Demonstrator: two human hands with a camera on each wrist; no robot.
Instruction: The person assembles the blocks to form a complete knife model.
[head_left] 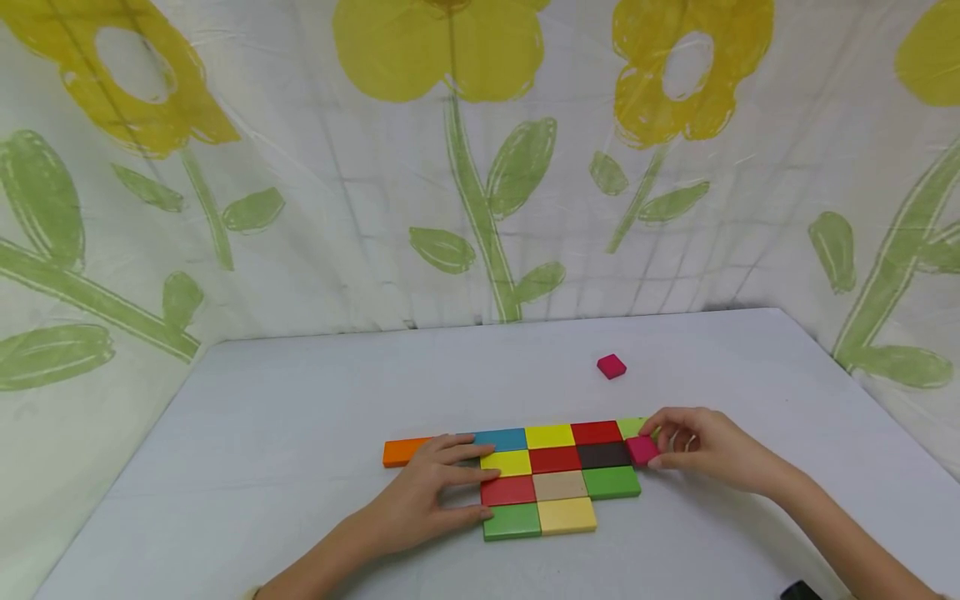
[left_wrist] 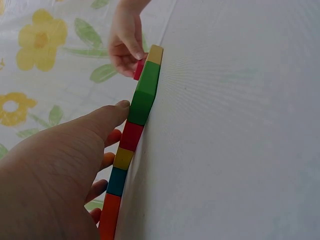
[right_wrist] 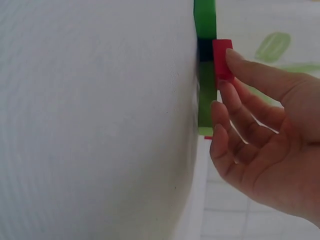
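Observation:
A flat stepped arrangement of coloured rectangular blocks lies on the table, in rows that touch. Its front row has a green block [head_left: 512, 522] and a pale yellow block [head_left: 567, 517]. At its left side, my left hand [head_left: 420, 500] rests with fingers spread, fingertips touching the blocks' left ends and partly covering an orange block [head_left: 403, 452]. My right hand [head_left: 708, 450] pinches a small crimson square block [head_left: 642, 451] between thumb and fingers, at the right end of the dark brown block [head_left: 604, 455]. In the right wrist view, this crimson block [right_wrist: 223, 57] sits higher than the row beside it. My right fingers partly hide a light green block [head_left: 630, 427].
Another crimson square block [head_left: 611, 366] lies alone behind the arrangement. A white cloth [head_left: 300, 383] covers the table. Behind it hangs a curtain [head_left: 337, 208] with yellow flowers. A small black object [head_left: 800, 591] shows at the front right edge of the head view.

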